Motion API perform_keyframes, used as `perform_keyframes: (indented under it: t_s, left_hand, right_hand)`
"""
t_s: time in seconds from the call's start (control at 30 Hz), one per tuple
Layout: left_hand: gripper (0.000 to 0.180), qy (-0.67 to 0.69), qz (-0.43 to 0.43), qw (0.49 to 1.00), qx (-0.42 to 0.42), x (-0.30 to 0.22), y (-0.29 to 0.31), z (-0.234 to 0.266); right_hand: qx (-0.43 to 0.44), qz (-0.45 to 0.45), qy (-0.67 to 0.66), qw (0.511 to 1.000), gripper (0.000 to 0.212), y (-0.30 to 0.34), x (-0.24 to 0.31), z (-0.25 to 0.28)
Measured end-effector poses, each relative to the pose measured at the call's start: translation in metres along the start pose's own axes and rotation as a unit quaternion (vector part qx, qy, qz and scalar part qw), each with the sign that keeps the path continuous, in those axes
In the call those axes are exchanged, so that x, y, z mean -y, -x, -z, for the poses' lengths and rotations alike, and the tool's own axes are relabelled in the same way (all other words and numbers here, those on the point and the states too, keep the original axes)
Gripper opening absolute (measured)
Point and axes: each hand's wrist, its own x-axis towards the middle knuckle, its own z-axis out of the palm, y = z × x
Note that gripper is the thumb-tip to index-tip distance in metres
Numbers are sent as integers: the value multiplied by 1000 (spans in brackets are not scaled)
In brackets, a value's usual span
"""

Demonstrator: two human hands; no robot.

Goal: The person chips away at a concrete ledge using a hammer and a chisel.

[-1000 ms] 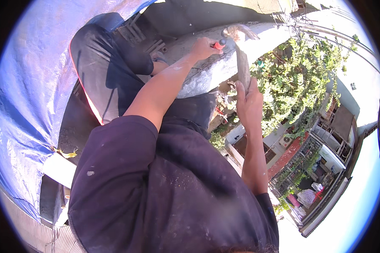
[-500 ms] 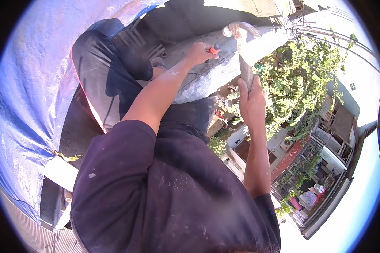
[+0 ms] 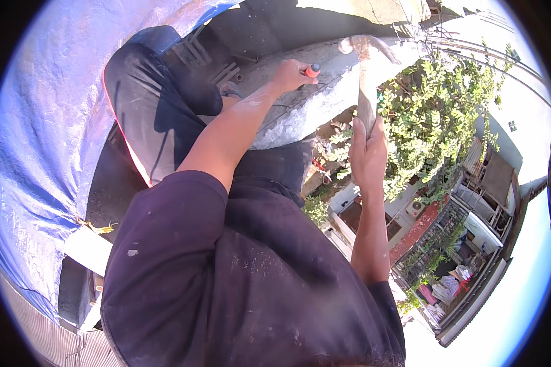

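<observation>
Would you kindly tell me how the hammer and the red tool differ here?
The hammer shows a long grey-brown handle and curved head, while the red tool shows only a short red part with a dark end. The hammer is in the right hand; the red tool is in the left hand. The hammer looks larger than the visible red tool. Both are gripped.

The person over there wears a dark purplish short-sleeved shirt [image 3: 288, 275], flecked with pale specks, one whitish splotch [image 3: 132, 252] showing on the left sleeve [image 3: 165, 211]. The black trousers [image 3: 144, 92] carry thin red piping [image 3: 127, 144].
</observation>
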Motion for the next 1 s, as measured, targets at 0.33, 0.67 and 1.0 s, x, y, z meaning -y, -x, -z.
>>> perform_keyframes:
  t_s: [0.33, 0.67, 1.0]
  left_hand:
    - [44, -190, 9, 979, 77, -24, -5, 13]
    - [35, 27, 11, 999, -23, 8, -3, 12]
    - [38, 36, 20, 998, 39, 22, -15, -1]
  right_hand:
    - [116, -39, 40, 992, 31, -1, -22, -43]
    - [-44, -88, -346, 933, 12, -7, 43, 25]
    - [-8, -29, -246, 969, 17, -3, 47, 20]
